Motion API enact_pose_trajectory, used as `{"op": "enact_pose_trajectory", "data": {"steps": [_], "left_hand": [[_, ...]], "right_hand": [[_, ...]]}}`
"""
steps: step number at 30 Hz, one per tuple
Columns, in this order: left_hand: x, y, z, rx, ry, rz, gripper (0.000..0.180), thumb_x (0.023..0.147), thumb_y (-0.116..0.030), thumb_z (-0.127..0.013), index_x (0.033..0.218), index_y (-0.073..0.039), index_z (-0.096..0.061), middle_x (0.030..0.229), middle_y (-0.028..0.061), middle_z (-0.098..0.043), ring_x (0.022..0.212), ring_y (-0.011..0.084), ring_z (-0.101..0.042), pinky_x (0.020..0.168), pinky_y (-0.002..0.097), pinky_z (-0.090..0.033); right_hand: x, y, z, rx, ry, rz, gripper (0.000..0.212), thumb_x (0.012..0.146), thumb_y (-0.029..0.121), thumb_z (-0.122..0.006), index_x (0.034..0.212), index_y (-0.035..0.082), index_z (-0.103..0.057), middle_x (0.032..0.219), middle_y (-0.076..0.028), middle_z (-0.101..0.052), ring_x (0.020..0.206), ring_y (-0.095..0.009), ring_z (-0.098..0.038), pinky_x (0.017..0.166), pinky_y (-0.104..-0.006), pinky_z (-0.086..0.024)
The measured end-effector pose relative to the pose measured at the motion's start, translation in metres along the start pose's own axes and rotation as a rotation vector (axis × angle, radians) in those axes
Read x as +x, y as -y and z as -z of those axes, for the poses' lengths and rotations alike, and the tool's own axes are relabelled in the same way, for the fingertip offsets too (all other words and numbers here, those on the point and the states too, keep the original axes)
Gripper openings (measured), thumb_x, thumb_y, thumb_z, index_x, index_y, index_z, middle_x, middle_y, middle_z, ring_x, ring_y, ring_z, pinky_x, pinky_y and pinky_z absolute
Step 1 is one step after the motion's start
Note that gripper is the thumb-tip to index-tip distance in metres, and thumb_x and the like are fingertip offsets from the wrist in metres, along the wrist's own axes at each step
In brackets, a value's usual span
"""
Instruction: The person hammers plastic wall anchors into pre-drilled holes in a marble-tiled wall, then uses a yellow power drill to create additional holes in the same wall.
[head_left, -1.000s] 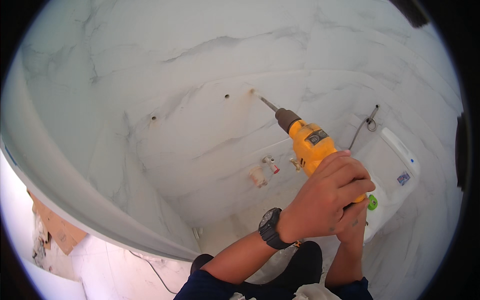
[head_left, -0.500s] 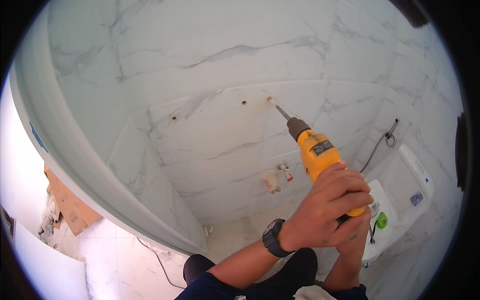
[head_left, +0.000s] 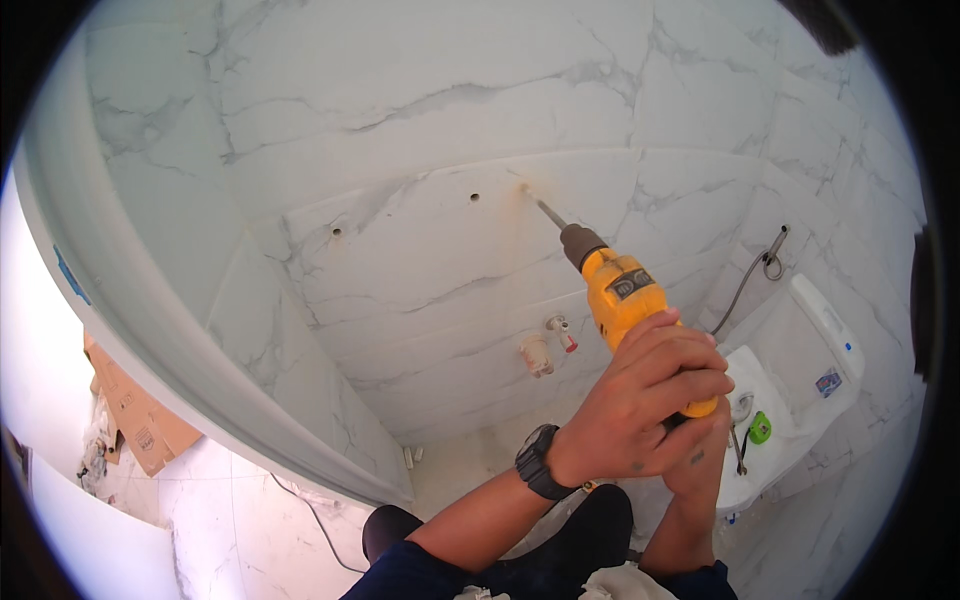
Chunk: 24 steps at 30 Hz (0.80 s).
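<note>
A yellow power drill point(head_left: 625, 295) with a dark collar points up and away at the white marbled wall point(head_left: 430, 260). Its long bit point(head_left: 550, 215) meets the wall at a dusty spot, right of two drilled holes, one nearer point(head_left: 474, 198) and one farther left. My left hand point(head_left: 650, 400), with a black watch on the wrist, is wrapped over the back of the drill's body. Below it, my right hand point(head_left: 700, 460) grips the drill's rear handle; most of its fingers are hidden behind the left hand.
Below the drilling spot, a valve point(head_left: 560, 330) and a pipe stub point(head_left: 537, 355) stick out. At right, a white toilet point(head_left: 780, 475) bears a green tape measure point(head_left: 760, 428) and a wrench point(head_left: 741, 455); a hose point(head_left: 740, 300) hangs behind. Cardboard point(head_left: 150, 420) and a cord point(head_left: 318, 520) lie left.
The whole view has shifted slightly, with drill and wall both appearing a little up and left. More dust shows around the bit's tip. Both hands keep their grip.
</note>
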<state>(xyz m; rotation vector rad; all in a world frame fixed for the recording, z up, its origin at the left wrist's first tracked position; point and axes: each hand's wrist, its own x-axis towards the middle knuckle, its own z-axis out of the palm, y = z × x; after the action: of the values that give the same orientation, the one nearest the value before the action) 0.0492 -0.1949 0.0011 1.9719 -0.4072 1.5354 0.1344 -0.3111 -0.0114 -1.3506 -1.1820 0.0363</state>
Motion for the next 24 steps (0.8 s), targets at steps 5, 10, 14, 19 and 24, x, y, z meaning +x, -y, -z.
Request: {"op": "enact_pose_trajectory", "data": {"steps": [5,10,14,19,24], "left_hand": [[-0.011,-0.006,-0.009,0.059,-0.073,0.057,0.032,0.084,-0.014,-0.084,0.114,-0.010,-0.074,0.126,0.0097,-0.069,0.122,0.0344,-0.065,0.116,0.0579,-0.040],[-0.083,-0.059,-0.022,0.136,-0.228,0.120,0.037,0.081,-0.013,-0.088,0.115,-0.010,-0.075,0.129,0.0123,-0.068,0.125,0.0363,-0.064,0.112,0.0555,-0.046],[-0.127,-0.087,-0.023,0.010,-0.159,0.097,0.038,0.084,-0.010,-0.086,0.119,-0.009,-0.075,0.131,0.0128,-0.066,0.128,0.0347,-0.062,0.111,0.0519,-0.049],[-0.101,-0.077,-0.030,0.200,-0.164,0.116,0.039,0.082,-0.013,-0.088,0.118,-0.009,-0.075,0.133,0.0143,-0.066,0.131,0.0366,-0.061,0.111,0.0516,-0.048],[-0.053,-0.066,-0.029,0.242,-0.202,0.065,0.041,0.086,-0.013,-0.083,0.125,-0.007,-0.074,0.138,0.0165,-0.065,0.136,0.0398,-0.058,0.116,0.0546,-0.043]], "right_hand": [[0.004,0.002,0.002,0.126,0.047,0.030,0.039,0.089,0.021,-0.079,0.120,-0.002,-0.069,0.111,-0.009,-0.076,0.100,-0.019,-0.073,0.085,-0.0317,-0.056],[0.003,0.016,0.004,0.146,0.026,-0.330,0.040,0.085,0.011,-0.085,0.118,-0.004,-0.069,0.103,-0.006,-0.075,0.091,-0.012,-0.068,0.080,-0.0283,-0.054],[0.004,0.019,0.000,0.096,0.025,-0.368,0.038,0.085,0.010,-0.086,0.115,-0.005,-0.070,0.097,-0.005,-0.074,0.084,-0.010,-0.065,0.075,-0.0272,-0.053],[0.002,0.027,-0.004,0.188,-0.002,-0.403,0.034,0.085,0.009,-0.085,0.112,-0.004,-0.069,0.096,-0.004,-0.073,0.083,-0.010,-0.064,0.073,-0.0274,-0.052],[0.002,0.025,-0.007,0.056,-0.051,-0.293,0.033,0.085,0.011,-0.082,0.113,-0.001,-0.068,0.098,-0.005,-0.073,0.086,-0.012,-0.066,0.076,-0.0295,-0.054]]}}
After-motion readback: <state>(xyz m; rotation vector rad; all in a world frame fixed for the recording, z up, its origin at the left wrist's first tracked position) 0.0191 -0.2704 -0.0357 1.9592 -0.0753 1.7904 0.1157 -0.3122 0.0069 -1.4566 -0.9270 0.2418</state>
